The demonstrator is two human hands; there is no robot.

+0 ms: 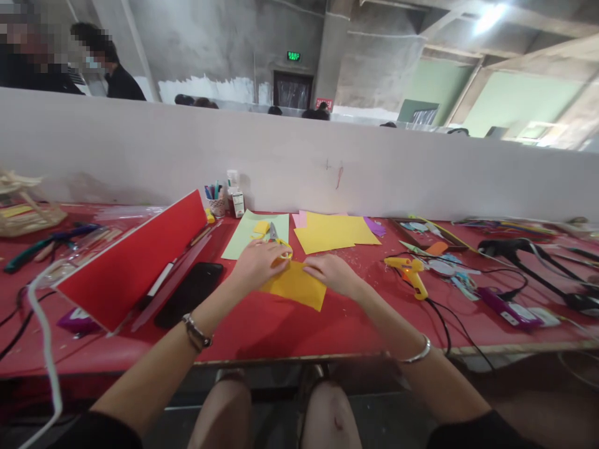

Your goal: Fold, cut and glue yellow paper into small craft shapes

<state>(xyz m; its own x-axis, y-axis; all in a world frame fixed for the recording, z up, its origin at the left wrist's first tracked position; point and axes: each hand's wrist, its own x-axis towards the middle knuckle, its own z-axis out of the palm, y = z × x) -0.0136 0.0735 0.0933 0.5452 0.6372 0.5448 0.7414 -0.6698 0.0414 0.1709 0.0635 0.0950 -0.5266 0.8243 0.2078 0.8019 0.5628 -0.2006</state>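
Observation:
A yellow sheet of paper (297,287) lies on the red table (281,330) in front of me. My left hand (257,262) rests on its upper left corner, fingers curled over the yellow handles of a pair of scissors (276,240) whose blades point away. My right hand (330,271) presses on the sheet's upper right edge with fingers bent down. Whether either hand grips anything is unclear.
A red board (135,259) leans at the left over a black phone (189,293). Green paper (241,237), more yellow sheets (334,232), a pen cup (216,201), a yellow glue gun (412,274) with its cord, and craft scraps lie around. A white partition (374,168) backs the table.

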